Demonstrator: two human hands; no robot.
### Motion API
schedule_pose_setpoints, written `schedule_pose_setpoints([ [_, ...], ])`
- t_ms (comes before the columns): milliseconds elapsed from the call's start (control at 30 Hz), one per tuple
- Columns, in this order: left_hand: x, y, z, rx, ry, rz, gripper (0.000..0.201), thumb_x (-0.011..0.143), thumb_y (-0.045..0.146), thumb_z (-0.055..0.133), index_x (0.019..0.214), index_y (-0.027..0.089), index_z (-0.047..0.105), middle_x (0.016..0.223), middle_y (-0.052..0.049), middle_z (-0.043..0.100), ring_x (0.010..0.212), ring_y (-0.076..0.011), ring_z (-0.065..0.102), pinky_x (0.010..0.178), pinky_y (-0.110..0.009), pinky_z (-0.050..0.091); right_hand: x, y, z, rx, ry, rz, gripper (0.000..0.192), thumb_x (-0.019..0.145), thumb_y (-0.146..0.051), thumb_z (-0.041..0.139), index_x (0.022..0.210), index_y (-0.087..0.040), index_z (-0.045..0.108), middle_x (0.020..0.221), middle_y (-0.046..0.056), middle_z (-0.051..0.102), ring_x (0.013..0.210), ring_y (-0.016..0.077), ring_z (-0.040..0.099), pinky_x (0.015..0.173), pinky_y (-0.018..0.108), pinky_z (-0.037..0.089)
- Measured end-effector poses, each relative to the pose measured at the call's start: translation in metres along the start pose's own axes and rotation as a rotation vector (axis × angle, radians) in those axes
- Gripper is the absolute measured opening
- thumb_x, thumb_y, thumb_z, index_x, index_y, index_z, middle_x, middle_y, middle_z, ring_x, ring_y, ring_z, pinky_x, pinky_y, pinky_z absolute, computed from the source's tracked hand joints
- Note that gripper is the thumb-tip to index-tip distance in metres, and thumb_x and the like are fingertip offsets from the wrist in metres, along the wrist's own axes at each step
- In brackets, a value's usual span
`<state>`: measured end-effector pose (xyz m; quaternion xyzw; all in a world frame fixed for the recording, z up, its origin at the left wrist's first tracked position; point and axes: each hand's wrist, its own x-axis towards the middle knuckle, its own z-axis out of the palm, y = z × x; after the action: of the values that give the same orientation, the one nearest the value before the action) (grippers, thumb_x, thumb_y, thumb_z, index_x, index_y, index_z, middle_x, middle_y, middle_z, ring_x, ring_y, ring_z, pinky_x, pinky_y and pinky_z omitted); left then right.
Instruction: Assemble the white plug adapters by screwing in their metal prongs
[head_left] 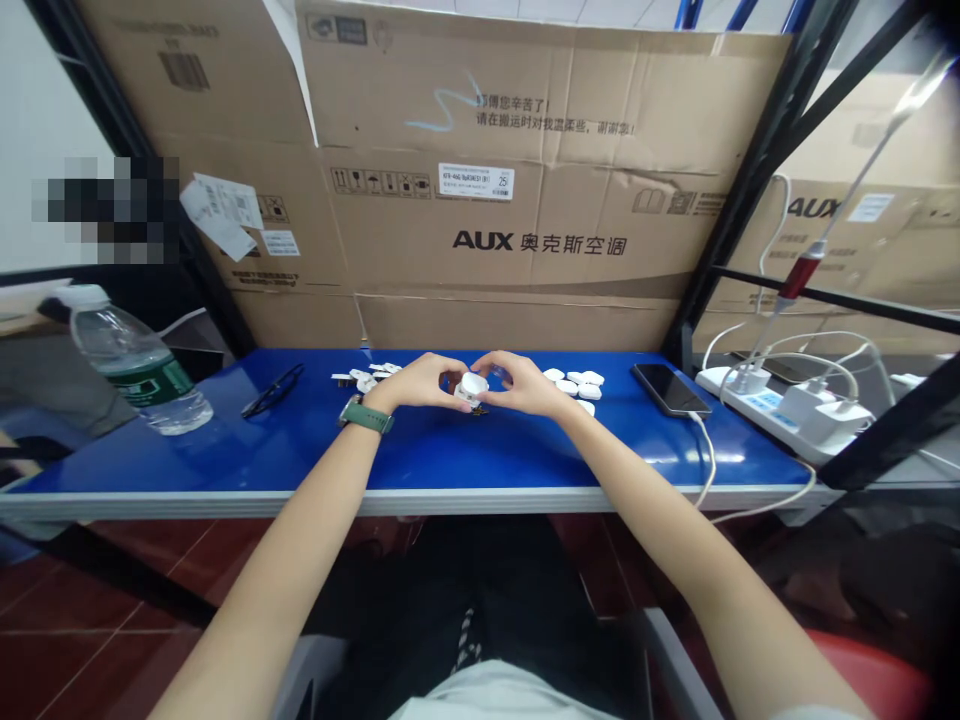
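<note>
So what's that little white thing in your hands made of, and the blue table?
The little white piece looks like smooth, glossy plastic, held between the left hand and right hand. The blue tabletop seems a shiny laminate or coated board: it reflects light.

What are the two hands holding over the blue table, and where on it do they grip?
A small white plastic piece, pinched between left hand and right hand, one on each side.

Bare forearms; a green-strapped watch (365,414) on the left wrist.
</note>
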<state>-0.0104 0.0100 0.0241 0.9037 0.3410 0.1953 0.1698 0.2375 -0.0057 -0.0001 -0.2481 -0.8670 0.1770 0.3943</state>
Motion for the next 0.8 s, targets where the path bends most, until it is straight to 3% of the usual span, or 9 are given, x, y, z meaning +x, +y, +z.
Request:
schedule_pose_setpoints([
  [233, 0.0035, -0.0026, 0.0040, -0.024, 0.020, 0.042, 0.051, 0.072, 0.060, 0.082, 0.101, 0.018, 0.075, 0.092, -0.004, 0.074, 0.082, -0.0194, 0.064, 0.076, -0.028, 0.047, 0.0007, -0.0004, -0.0004, -0.054, -0.037, -0.008, 0.022, 0.083, -0.030, 0.076, 0.101, -0.020, 0.067, 0.103, 0.005, 0.072, 0.095, 0.0222, 0.065, 0.084, 0.032, 0.046],
  [533, 0.0046, -0.0002, 0.0073, -0.043, 0.061, 0.023, 0.050, 0.071, 0.060, 0.082, 0.099, 0.018, 0.077, 0.093, -0.003, 0.075, 0.084, -0.0199, 0.064, 0.075, -0.028, 0.045, 0.0003, 0.0023, 0.0002, -0.083, -0.055, -0.006, 0.024, 0.083, -0.036, 0.078, 0.101, -0.022, 0.069, 0.103, 0.006, 0.072, 0.096, 0.0238, 0.064, 0.083, 0.033, 0.045],
  [800, 0.0081, -0.0010, 0.0097, -0.089, 0.221, -0.021, 0.046, 0.074, 0.056, 0.081, 0.098, 0.017, 0.078, 0.086, -0.003, 0.074, 0.077, -0.0173, 0.060, 0.071, -0.028, 0.044, 0.0025, -0.0002, -0.0055, -0.073, 0.036, 0.022, 0.020, 0.087, -0.037, 0.074, 0.102, -0.024, 0.071, 0.103, 0.005, 0.073, 0.087, 0.0206, 0.060, 0.075, 0.030, 0.042],
])
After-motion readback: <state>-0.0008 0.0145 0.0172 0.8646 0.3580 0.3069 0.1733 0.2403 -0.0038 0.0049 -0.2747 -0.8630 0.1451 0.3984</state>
